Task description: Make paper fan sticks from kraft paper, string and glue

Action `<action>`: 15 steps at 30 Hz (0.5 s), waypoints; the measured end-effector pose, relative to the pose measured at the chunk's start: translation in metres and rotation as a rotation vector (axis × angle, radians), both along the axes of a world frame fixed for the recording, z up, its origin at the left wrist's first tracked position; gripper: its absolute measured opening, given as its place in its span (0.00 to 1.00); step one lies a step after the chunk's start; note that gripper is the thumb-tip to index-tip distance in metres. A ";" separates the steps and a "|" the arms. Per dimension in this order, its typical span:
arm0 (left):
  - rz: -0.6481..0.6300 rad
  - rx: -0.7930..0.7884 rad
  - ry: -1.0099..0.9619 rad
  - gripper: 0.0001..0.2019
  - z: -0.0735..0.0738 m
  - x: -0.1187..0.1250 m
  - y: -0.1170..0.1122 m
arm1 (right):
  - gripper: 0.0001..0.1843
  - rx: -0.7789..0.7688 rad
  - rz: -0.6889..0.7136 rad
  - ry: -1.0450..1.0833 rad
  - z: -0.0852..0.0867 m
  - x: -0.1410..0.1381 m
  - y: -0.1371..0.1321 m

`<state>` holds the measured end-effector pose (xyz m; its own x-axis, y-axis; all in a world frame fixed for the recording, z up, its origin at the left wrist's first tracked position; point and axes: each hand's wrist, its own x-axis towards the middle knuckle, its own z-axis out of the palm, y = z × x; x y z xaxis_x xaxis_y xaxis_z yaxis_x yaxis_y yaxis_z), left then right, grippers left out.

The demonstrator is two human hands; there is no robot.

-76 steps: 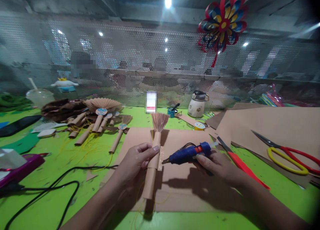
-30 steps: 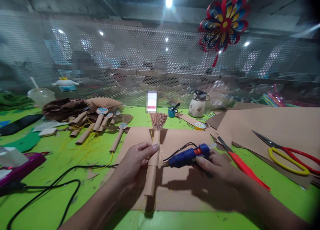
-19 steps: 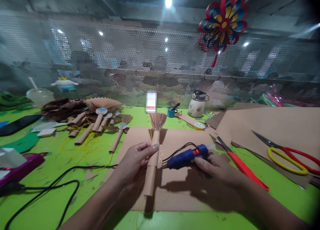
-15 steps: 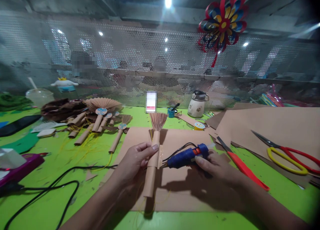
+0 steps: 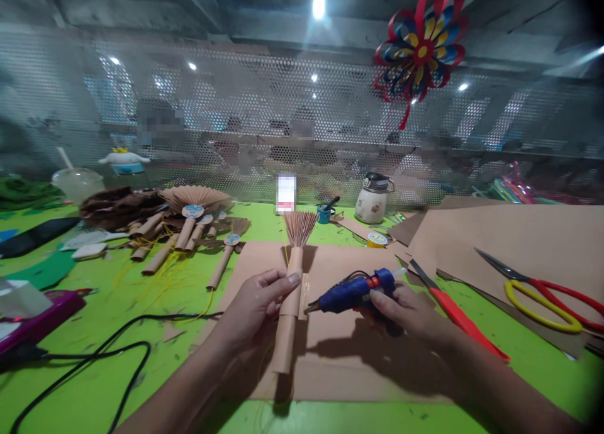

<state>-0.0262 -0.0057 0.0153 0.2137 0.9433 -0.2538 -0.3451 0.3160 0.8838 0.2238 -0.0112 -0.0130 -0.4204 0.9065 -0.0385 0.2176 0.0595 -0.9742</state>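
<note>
My left hand (image 5: pixel 255 311) is closed round a rolled brown paper handle (image 5: pixel 286 333) that carries a small pleated paper fan (image 5: pixel 300 226) at its top. A loose paper flap sticks out on the handle's right side. My right hand (image 5: pixel 408 311) grips a blue hot glue gun (image 5: pixel 353 292), whose nozzle points left and sits just off that flap. Both are held over a brown paper sheet (image 5: pixel 330 365) on the green table (image 5: pixel 117 377).
Several finished paper fans (image 5: pixel 189 223) lie at the left. A red utility knife (image 5: pixel 453 311) and yellow-and-red scissors (image 5: pixel 542 289) lie to the right on brown paper. A black cable (image 5: pixel 117 343) crosses the front left. A white jug (image 5: pixel 372 198) stands by the mesh screen.
The glue gun has drawn back a little to the right and tilted up, away from the flap it touched. The left hand and the handle have stayed put.
</note>
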 end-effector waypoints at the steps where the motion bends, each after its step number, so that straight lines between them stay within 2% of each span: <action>1: -0.004 0.008 0.006 0.10 -0.001 0.000 0.001 | 0.29 0.005 -0.007 0.001 -0.001 0.001 0.001; 7: -0.023 0.015 0.023 0.12 -0.002 -0.001 0.001 | 0.30 0.004 -0.051 0.048 -0.005 0.002 0.006; 15: -0.011 -0.003 0.030 0.11 -0.001 -0.001 0.000 | 0.29 0.000 -0.010 -0.038 -0.001 0.002 0.002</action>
